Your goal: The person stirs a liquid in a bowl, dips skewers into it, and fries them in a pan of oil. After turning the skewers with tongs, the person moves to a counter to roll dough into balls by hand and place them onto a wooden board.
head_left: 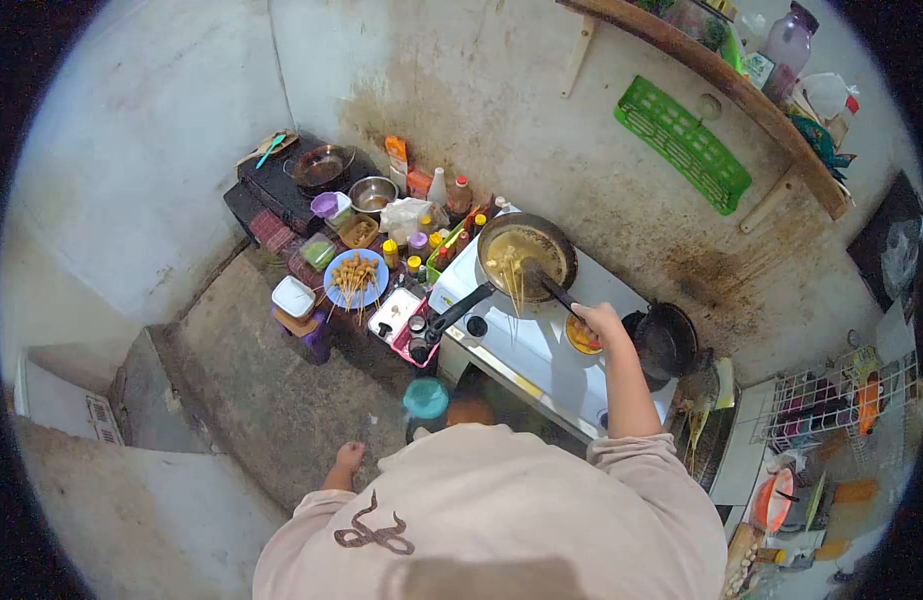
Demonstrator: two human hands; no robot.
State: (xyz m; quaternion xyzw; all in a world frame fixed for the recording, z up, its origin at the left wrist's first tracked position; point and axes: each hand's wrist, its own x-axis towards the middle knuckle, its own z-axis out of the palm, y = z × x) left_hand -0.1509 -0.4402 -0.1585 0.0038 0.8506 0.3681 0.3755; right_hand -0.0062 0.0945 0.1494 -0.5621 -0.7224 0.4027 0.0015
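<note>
My right hand (601,325) is closed around the dark handle of a spatula (559,292), whose head rests in a frying pan (571,262) on the white stove. Several skewers (511,285) lie in the pan's oil, their sticks leaning over the near rim. Beside my right hand, partly hidden by it, is a small bowl with orange-yellow contents (579,338). My left hand (349,457) hangs low by my side with its fingers curled in, and nothing shows in it. A blue plate of skewered food (333,268) stands left of the stove.
A second dark pan (665,340) sits at the stove's (521,345) right end. Bottles (459,195), a metal bowl (372,193) and a pink basket (421,352) crowd the left side. A white container (293,296) rests on a stool. Above hangs a wooden shelf (721,85).
</note>
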